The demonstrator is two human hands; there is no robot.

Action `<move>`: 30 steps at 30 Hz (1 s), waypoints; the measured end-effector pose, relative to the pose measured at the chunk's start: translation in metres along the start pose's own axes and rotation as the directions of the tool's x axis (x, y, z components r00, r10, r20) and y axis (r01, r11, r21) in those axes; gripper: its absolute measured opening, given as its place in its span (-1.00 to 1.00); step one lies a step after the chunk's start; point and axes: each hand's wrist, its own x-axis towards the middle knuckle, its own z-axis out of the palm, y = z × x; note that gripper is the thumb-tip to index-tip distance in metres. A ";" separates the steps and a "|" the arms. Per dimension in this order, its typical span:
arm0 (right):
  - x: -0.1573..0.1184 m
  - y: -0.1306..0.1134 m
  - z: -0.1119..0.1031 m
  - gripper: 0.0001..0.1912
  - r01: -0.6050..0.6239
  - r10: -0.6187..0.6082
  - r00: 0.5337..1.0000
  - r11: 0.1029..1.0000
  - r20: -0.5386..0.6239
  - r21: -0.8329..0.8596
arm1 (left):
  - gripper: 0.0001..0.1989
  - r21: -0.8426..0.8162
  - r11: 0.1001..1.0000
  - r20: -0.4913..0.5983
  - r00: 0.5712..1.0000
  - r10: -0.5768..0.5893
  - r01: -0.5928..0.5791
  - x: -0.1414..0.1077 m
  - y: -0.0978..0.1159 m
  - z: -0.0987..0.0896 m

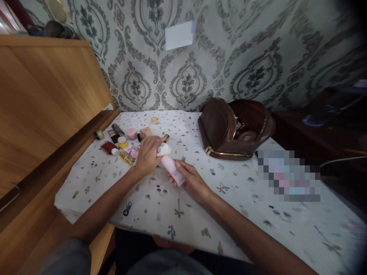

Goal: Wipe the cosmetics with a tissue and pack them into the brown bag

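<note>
A pale pink tube (172, 170) is up in the air between two hands, tilted over the near middle of the table, its upper end leaning toward the left. The right hand (193, 179) grasps its lower part, thumb along one side and fingertips showing on the other. The left hand (149, 154) is closed on a crumpled white wipe (164, 149) at the tube's upper end; whether it is tissue or cloth I can't tell from here.

Just past the left hand, small toiletries lie in a loose group: a gold tube (126, 157), a pink jar (132, 133), a pink-topped yellow jar (122, 143), a reddish-brown packet (108, 147) and a dark green bottle (117, 129). A little yellow pot (154, 120) sits apart, nearer the wall.

Under everything is a white printed tablecloth (200, 221). To the right, a brown bag (218, 126) stands unzipped near the wall, and beside it lies something blurred out (289, 173). On the patterned wallpaper (187, 80) hangs a white paper (179, 35); a wooden panel (51, 76) rises at the left.
</note>
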 end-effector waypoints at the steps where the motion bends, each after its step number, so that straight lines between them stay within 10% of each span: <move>1: -0.001 0.000 0.002 -0.52 -0.047 0.045 0.999 0.993 0.017 0.106 | -0.64 0.008 0.998 0.051 0.997 0.061 -0.062 0.000 0.009 0.005; 8: -0.002 0.002 -0.001 -0.67 -0.117 0.130 0.991 0.949 -0.024 0.291 | -0.63 -0.093 0.971 0.255 0.937 0.239 -0.222 -0.007 0.036 0.019; 13: -0.003 0.001 -0.003 -0.59 -0.174 0.167 0.985 0.943 0.052 0.282 | -0.55 -0.226 0.946 -0.010 0.970 -0.241 0.233 0.010 -0.002 0.007; 15: -0.002 0.001 -0.002 -0.58 -0.172 0.158 0.985 0.945 0.071 0.278 | -0.46 -0.513 0.733 0.008 0.857 -0.516 0.446 0.014 -0.007 0.011; 18: 0.000 0.003 0.000 -0.57 -0.183 0.160 0.982 0.941 0.103 0.285 | -0.34 -0.866 0.161 0.254 0.695 -0.673 0.473 0.013 0.005 0.023; 21: 0.002 0.004 0.001 -0.57 -0.195 0.174 0.980 0.925 0.091 0.326 | -0.36 -0.910 -0.208 0.407 0.681 -0.608 0.358 0.010 0.026 0.030; 30: 0.001 0.016 0.001 -0.41 0.086 -0.084 0.996 0.991 0.022 -0.105 | -0.49 -0.930 -0.179 0.361 0.699 -0.617 0.321 0.007 0.033 0.026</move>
